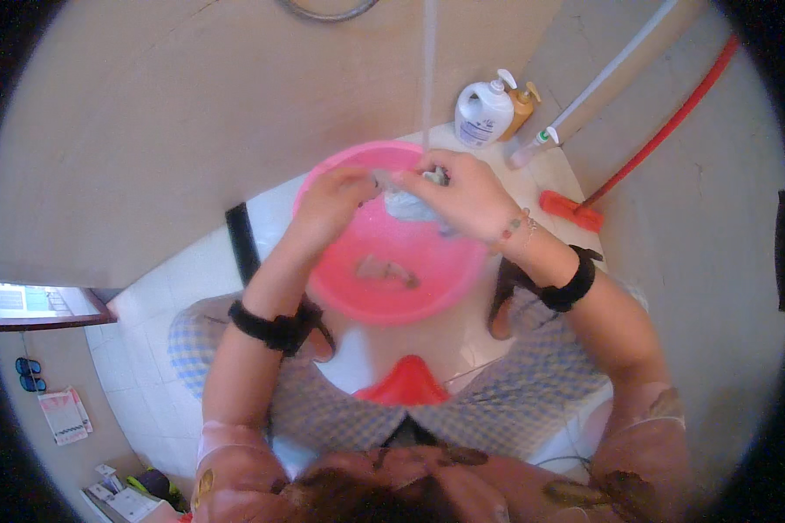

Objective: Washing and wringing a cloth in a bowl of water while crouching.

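A pink plastic basin (pixel 340 301) stands on the tiled floor before me, between my feet. Over its far half, my right hand (pixel 474 196) grips a pale, wet cloth item (pixel 409 206), bunched up under the fingers. My left hand (pixel 337 206) is at the cloth's left end, its fingertips closed on a bit of it. The exact grip is blurred. A second small, light cloth piece (pixel 383 269) lies in the bottom of the basin. From above, a thin stream of water (pixel 430 78) falls just behind my right hand.
A white pump bottle (pixel 481 118), an amber pump bottle (pixel 522 111) and a small clear pump bottle (pixel 530 149) stand by the wall at the back right. A red broom (pixel 572 210) leans there. A red plastic stool (pixel 409 382) is beneath me. A metal hose (pixel 330 14) hangs at the top.
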